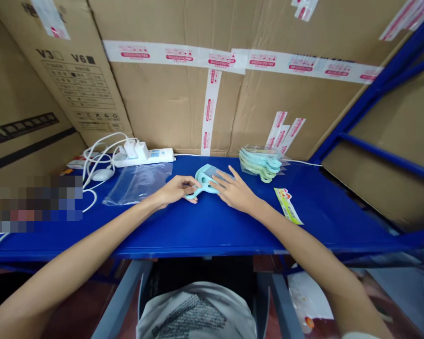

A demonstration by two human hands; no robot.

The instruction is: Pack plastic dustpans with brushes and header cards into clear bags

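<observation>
A light blue comb with fine teeth and round holes is just above the blue table. My left hand is closed around its handle end, with the fingers curled. Over the toothed side, my right hand has its fingers spread and touching the comb; part of the teeth is hidden beneath them. A stack of blue and green combs in clear plastic lies behind and to the right. Near my right forearm lies a yellow-green and white label card. Left of my left hand is a flat clear plastic bag.
A white power strip with plugs and tangled white cables occupies the table's back left. Taped cardboard walls the back. A blue metal frame rises at right. The blue table ends close to my lap.
</observation>
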